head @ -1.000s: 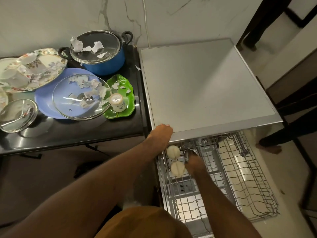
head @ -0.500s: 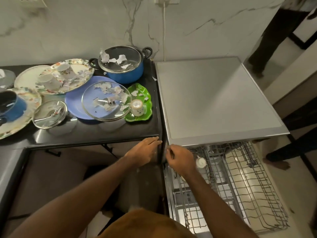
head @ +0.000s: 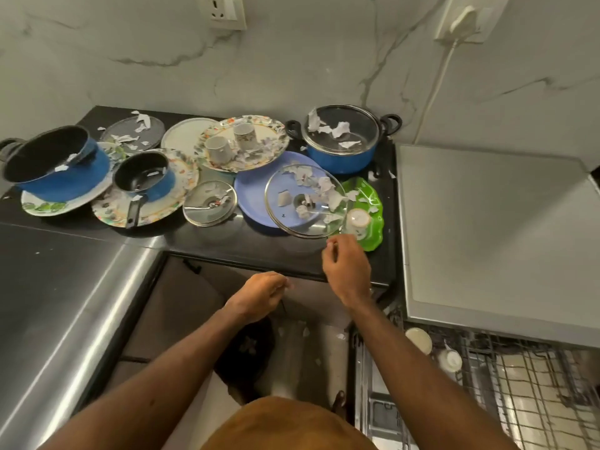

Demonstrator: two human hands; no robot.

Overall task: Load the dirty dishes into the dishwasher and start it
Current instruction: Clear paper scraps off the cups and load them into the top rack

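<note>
Both hands have come from the dishwasher rack (head: 519,384) to the counter (head: 259,254). The right hand (head: 345,271), loosely curled and empty, hovers just short of the small cup (head: 358,219) on the green plate (head: 373,196). The left hand (head: 259,293) hangs slack. The glass lid (head: 305,201) leans over that plate beside the cup, so a careless lift could set it sliding. The cup's mouth faces up, its axis near vertical.

Dim greenish light, steel glare, wide-angle edge distortion.
</note>
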